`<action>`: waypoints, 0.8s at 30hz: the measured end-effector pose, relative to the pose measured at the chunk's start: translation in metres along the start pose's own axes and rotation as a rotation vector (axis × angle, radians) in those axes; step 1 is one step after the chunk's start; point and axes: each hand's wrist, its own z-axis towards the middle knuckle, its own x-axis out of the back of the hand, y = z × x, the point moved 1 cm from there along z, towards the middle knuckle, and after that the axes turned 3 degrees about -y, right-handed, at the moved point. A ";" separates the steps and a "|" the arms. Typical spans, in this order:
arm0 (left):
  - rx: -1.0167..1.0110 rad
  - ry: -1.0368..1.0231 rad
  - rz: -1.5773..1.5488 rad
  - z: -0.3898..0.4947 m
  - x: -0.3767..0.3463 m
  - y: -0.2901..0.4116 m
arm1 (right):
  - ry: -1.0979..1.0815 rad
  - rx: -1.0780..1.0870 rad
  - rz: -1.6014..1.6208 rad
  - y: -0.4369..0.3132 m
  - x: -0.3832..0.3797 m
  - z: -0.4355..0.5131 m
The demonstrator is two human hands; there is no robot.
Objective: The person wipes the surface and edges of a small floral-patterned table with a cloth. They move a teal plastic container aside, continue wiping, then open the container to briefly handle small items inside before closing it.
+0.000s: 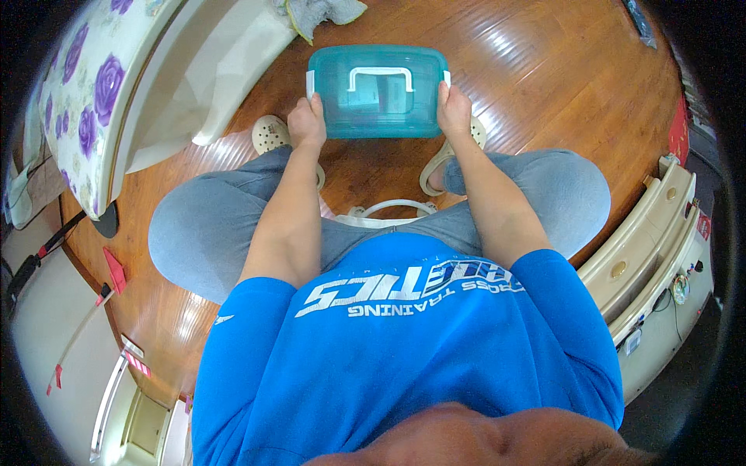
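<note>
A teal translucent plastic storage box is in front of me between my feet, its lid on. A white carrying handle sits on the lid. White side latches show at both ends of the box. My left hand grips the left end, with the thumb on the upper side. At the right end my right hand holds the box the same way. The contents cannot be made out through the lid.
I sit low over a wooden floor, wearing pale clogs. A bed-like piece with a purple-rose cover stands at the left. A cream drawer cabinet is at the right. A grey cloth lies beyond the box.
</note>
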 end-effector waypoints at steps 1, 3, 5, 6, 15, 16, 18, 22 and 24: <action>0.008 0.022 -0.034 0.004 -0.004 -0.008 | -0.007 -0.006 0.006 0.000 0.000 0.000; 0.023 0.069 -0.105 0.012 -0.011 -0.021 | -0.016 0.006 -0.007 0.004 0.001 0.002; 0.043 0.071 -0.086 0.015 -0.017 -0.024 | -0.021 0.009 -0.006 0.007 0.003 0.002; 0.059 0.060 -0.095 0.020 -0.018 -0.028 | -0.022 0.010 0.006 0.000 0.004 0.003; 0.293 0.182 -0.133 0.004 -0.010 0.040 | 0.017 -0.070 -0.038 -0.005 0.001 0.002; 0.270 0.195 -0.075 0.003 -0.010 0.039 | 0.014 -0.060 -0.039 -0.007 0.001 0.003; 0.263 0.153 -0.116 0.005 -0.011 0.035 | -0.010 -0.062 -0.026 -0.004 0.002 0.003; 0.264 0.125 -0.139 0.006 -0.011 0.032 | -0.017 -0.057 0.019 0.010 -0.001 0.006; 0.250 0.119 -0.143 0.007 -0.008 0.030 | 0.014 -0.099 0.076 0.023 -0.003 0.001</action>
